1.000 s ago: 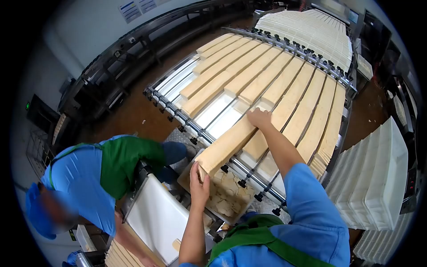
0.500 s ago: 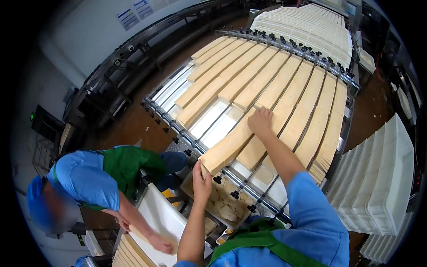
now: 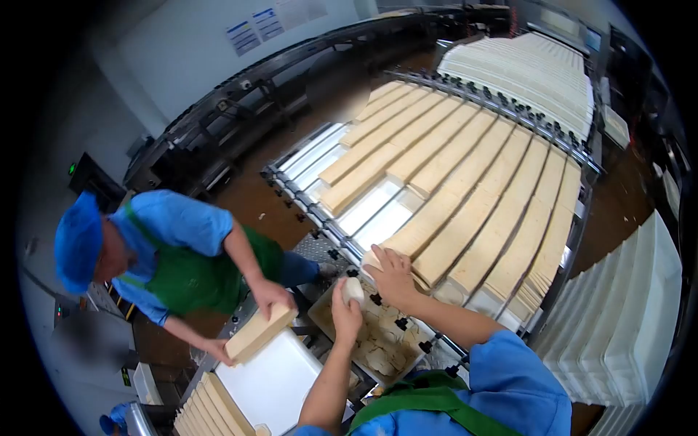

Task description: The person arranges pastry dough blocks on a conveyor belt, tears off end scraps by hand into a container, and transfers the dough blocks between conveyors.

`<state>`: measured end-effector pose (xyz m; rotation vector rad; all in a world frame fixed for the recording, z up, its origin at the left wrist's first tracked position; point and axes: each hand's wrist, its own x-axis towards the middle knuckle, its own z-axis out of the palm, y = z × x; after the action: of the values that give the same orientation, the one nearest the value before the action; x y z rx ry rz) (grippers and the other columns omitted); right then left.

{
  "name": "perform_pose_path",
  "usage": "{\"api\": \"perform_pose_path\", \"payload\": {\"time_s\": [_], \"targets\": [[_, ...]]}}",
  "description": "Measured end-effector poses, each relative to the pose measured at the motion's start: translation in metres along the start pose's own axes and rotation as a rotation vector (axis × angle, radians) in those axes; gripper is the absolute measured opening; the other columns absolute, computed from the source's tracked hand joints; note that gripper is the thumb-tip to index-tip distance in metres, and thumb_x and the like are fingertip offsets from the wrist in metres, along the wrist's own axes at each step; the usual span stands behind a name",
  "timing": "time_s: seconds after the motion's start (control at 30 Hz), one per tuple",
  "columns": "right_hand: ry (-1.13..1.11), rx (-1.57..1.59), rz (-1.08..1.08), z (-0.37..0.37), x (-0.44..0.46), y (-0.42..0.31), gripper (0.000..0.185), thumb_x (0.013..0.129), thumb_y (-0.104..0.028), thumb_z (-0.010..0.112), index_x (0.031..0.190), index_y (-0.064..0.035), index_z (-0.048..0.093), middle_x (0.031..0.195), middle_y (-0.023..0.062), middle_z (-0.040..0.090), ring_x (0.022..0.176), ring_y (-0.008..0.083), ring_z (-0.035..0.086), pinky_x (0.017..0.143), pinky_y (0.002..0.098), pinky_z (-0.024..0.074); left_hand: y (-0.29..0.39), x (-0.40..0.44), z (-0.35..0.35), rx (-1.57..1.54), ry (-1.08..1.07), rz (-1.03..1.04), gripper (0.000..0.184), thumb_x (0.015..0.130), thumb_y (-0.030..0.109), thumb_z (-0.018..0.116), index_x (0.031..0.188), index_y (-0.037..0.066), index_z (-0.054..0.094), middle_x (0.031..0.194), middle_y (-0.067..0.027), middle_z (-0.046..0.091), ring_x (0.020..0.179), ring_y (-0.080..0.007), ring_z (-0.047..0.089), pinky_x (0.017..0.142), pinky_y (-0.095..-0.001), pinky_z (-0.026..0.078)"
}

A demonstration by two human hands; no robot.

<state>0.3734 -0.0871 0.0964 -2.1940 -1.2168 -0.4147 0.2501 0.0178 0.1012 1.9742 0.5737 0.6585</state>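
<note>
Long pale slabs [image 3: 465, 196] lie side by side in lanes on the conveyor. My right hand [image 3: 393, 276] rests with spread fingers on the near end of one slab, at the conveyor's front rail. My left hand [image 3: 347, 312] is closed round a small pale piece [image 3: 352, 292], just left of that end. Below both hands stands a bin [image 3: 374, 374] with several irregular pale scraps in it.
At the left, a co-worker in a green apron [image 3: 193, 280] holds a short slab [image 3: 258, 334] over a white board [image 3: 280, 381]. More slabs [image 3: 211, 407] stand beside the board. White trays [image 3: 611, 320] are stacked at the right. Black knobs line the conveyor's metal rail [image 3: 320, 216].
My right hand has moved down along the slab to its near end. My left hand has come away from the slab with a small piece. The co-worker has straightened up and lifted a short slab.
</note>
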Motion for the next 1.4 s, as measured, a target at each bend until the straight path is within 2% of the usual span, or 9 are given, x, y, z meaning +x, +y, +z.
{"api": "perform_pose_path", "payload": {"time_s": [0.13, 0.47, 0.57, 0.67, 0.83, 0.97, 1.17, 1.27, 1.4], "targets": [[-0.002, -0.014, -0.003, 0.006, -0.003, -0.003, 0.035, 0.077, -0.010, 0.057, 0.110, -0.0175, 0.064, 0.140, 0.0170, 0.037, 0.124, 0.0337, 0.037, 0.100, 0.0489, 0.0251, -0.030, -0.041, -0.031, 0.236, 0.034, 0.087, 0.050, 0.078, -0.001, 0.055, 0.127, 0.006, 0.048, 0.135, -0.0254, 0.037, 0.126, -0.0414, 0.036, 0.106, -0.0410, 0.031], [0.075, -0.060, 0.011, 0.018, -0.011, 0.003, 0.036, 0.076, -0.022, 0.068, 0.111, -0.0219, 0.064, 0.139, 0.0139, 0.036, 0.125, 0.0291, 0.036, 0.098, 0.0478, 0.0251, -0.131, -0.177, -0.132, 0.406, 0.206, -0.115, 0.023, 0.080, 0.011, 0.062, 0.102, 0.005, 0.063, 0.109, -0.0210, 0.057, 0.113, -0.0386, 0.047, 0.099, -0.0437, 0.036], [0.058, -0.107, 0.031, 0.024, -0.013, 0.008, 0.036, 0.076, -0.022, 0.068, 0.112, -0.0228, 0.063, 0.139, 0.0144, 0.036, 0.127, 0.0292, 0.035, 0.098, 0.0480, 0.0262, -0.148, -0.212, -0.146, 0.570, 0.198, -0.264, 0.033, 0.081, 0.021, 0.063, 0.110, 0.005, 0.060, 0.117, -0.0236, 0.052, 0.115, -0.0415, 0.043, 0.099, -0.0488, 0.033], [0.068, -0.089, 0.003, 0.026, -0.014, 0.005, 0.038, 0.075, -0.018, 0.069, 0.112, -0.0211, 0.063, 0.138, 0.0152, 0.037, 0.128, 0.0306, 0.035, 0.099, 0.0501, 0.0262, -0.145, -0.230, -0.136, 0.633, 0.173, -0.187, 0.056, 0.083, 0.042, 0.058, 0.125, 0.006, 0.049, 0.130, -0.0284, 0.037, 0.124, -0.0463, 0.030, 0.100, -0.0561, 0.026], [0.067, -0.085, 0.053, 0.030, -0.013, 0.008, 0.041, 0.074, -0.009, 0.070, 0.113, -0.0165, 0.062, 0.137, 0.0169, 0.038, 0.127, 0.0334, 0.036, 0.102, 0.0533, 0.0235, -0.124, -0.225, -0.136, 0.678, 0.122, -0.218, 0.054, 0.084, 0.043, 0.056, 0.123, 0.006, 0.053, 0.134, -0.0220, 0.038, 0.129, -0.0408, 0.029, 0.102, -0.0553, 0.024], [0.073, -0.095, 0.037, 0.035, -0.013, 0.015, 0.038, 0.076, -0.011, 0.068, 0.114, -0.0157, 0.061, 0.137, 0.0177, 0.038, 0.127, 0.0337, 0.036, 0.102, 0.0539, 0.0234, -0.129, -0.227, -0.135, 0.654, 0.124, -0.139, 0.046, 0.084, 0.040, 0.056, 0.117, 0.007, 0.058, 0.130, -0.0170, 0.045, 0.129, -0.0342, 0.033, 0.102, -0.0530, 0.025], [0.073, -0.114, 0.029, 0.038, -0.013, 0.019, 0.036, 0.078, -0.015, 0.066, 0.114, -0.0158, 0.061, 0.135, 0.0179, 0.040, 0.126, 0.0339, 0.037, 0.101, 0.0535, 0.0242, -0.130, -0.228, -0.138, 0.556, 0.235, -0.092, 0.033, 0.084, 0.032, 0.059, 0.104, 0.007, 0.064, 0.106, -0.0134, 0.057, 0.108, -0.0315, 0.049, 0.094, -0.0435, 0.038], [0.080, -0.131, 0.032, 0.041, -0.013, 0.021, 0.036, 0.078, -0.016, 0.066, 0.113, -0.0167, 0.061, 0.135, 0.0175, 0.041, 0.126, 0.0338, 0.037, 0.101, 0.0519, 0.0252, -0.134, -0.229, -0.144, 0.364, 0.020, -0.153, 0.030, 0.084, 0.031, 0.059, 0.102, 0.006, 0.064, 0.099, -0.0123, 0.058, 0.100, -0.0315, 0.052, 0.089, -0.0420, 0.042], [0.083, -0.154, 0.053, 0.040, -0.014, 0.020, 0.036, 0.077, -0.017, 0.068, 0.112, -0.0179, 0.062, 0.135, 0.0170, 0.041, 0.126, 0.0334, 0.038, 0.101, 0.0505, 0.0266, -0.122, -0.231, -0.149, 0.462, -0.019, 0.089, 0.044, 0.081, 0.040, 0.062, 0.109, 0.007, 0.062, 0.105, -0.0140, 0.056, 0.099, -0.0326, 0.053, 0.087, -0.0417, 0.043]]}}
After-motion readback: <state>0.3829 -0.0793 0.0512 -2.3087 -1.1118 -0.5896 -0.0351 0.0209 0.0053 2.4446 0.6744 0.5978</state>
